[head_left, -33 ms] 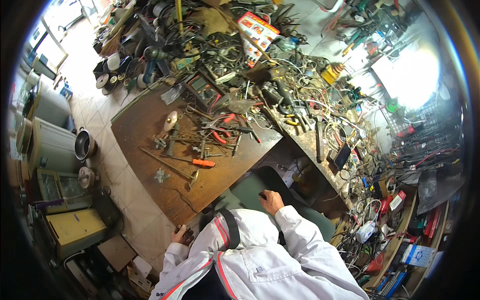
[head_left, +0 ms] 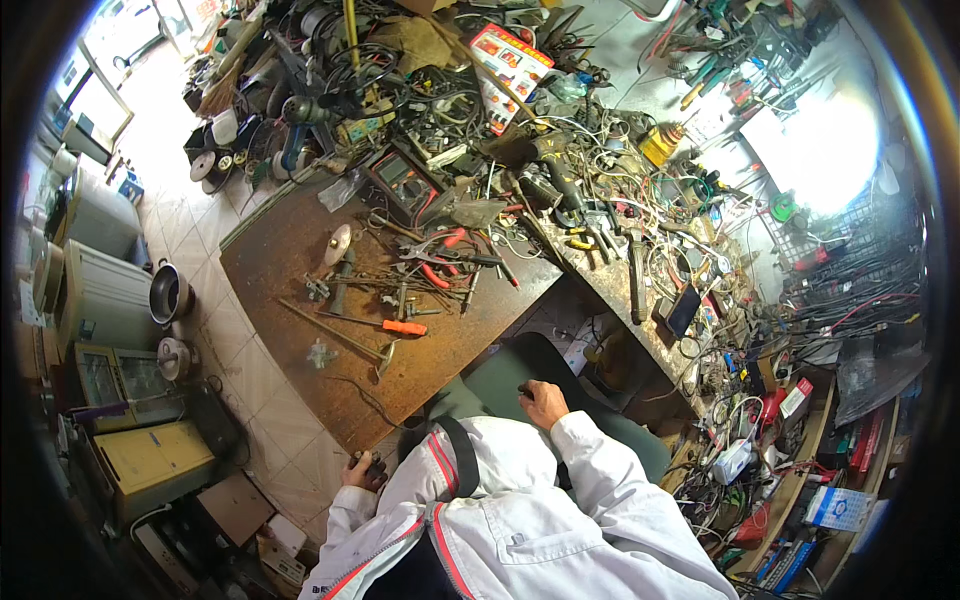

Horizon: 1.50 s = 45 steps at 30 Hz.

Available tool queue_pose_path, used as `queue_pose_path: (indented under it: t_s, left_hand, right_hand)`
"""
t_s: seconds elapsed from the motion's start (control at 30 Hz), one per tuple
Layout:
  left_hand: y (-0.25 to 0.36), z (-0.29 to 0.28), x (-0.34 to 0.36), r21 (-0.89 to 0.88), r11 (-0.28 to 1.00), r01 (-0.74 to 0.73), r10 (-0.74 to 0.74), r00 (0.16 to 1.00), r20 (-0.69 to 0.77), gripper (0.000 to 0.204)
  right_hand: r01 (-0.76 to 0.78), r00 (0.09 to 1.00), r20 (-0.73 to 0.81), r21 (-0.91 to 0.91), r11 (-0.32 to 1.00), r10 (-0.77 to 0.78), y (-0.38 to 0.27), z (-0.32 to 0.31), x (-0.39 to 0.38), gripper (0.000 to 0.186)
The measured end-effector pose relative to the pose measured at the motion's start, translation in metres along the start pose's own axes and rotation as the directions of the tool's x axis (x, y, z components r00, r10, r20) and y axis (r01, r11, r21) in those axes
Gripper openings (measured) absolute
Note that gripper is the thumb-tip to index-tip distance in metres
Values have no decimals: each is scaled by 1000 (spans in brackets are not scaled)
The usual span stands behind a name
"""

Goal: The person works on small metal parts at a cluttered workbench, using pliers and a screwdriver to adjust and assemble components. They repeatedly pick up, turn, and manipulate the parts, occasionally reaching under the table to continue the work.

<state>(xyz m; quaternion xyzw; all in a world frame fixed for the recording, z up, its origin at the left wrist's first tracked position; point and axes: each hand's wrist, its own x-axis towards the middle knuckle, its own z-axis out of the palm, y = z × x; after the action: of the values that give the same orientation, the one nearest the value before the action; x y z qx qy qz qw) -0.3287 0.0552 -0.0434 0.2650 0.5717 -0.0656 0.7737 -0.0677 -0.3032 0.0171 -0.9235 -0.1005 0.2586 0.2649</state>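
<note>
My left hand [head_left: 364, 472] is low beside the near corner of the brown wooden table [head_left: 270, 255], fingers curled; what is in them, if anything, is too dark to make out. My right hand [head_left: 545, 404] rests near my lap with bent fingers closed around something small and dark that I cannot name. On the table lie a screwdriver with an orange handle [head_left: 405, 327], a long thin rod [head_left: 330, 325], red-handled pliers [head_left: 432, 276] and a grey brass-like fitting [head_left: 321, 353]. Neither hand touches these tools.
A multimeter [head_left: 405, 182] stands at the table's back. Heaps of cables and tools cover the bench [head_left: 655, 350] on the right. A dark green chair [head_left: 510, 370] is under me. Pots [head_left: 170, 295] sit on the floor at left, near a yellow-topped cabinet [head_left: 150, 465].
The whole view has shifted very slightly to the left. Both hands keep their places, and the things on the table lie as before.
</note>
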Motion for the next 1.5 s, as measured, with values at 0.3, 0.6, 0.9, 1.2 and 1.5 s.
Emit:
queue_pose_path:
  t_s: [0.3,0.6,0.9,1.2,1.5]
  left_hand:
    - [-25,-56,61,-88,991,-106,103,994,-32,35]
    - [-38,-75,101,12,1000,2,1,982,-190,36]
    - [-31,-7,8,-37,998,-51,39,960,-279,32]
    - [-26,30,-16,62,985,-162,173,937,-303,44]
    - [-27,41,-17,-43,934,-354,315,876,-366,46]
  right_hand:
    - [-49,991,-121,97,994,61,24,-62,48,26]
    - [-53,863,-502,31,998,62,34,-187,177,18]
    - [-108,989,-145,-535,838,34,105,-268,335,27]
    - [222,958,-97,-343,913,-269,220,-302,377,31]
    - [171,601,-652,-461,871,-463,8,-377,288,30]
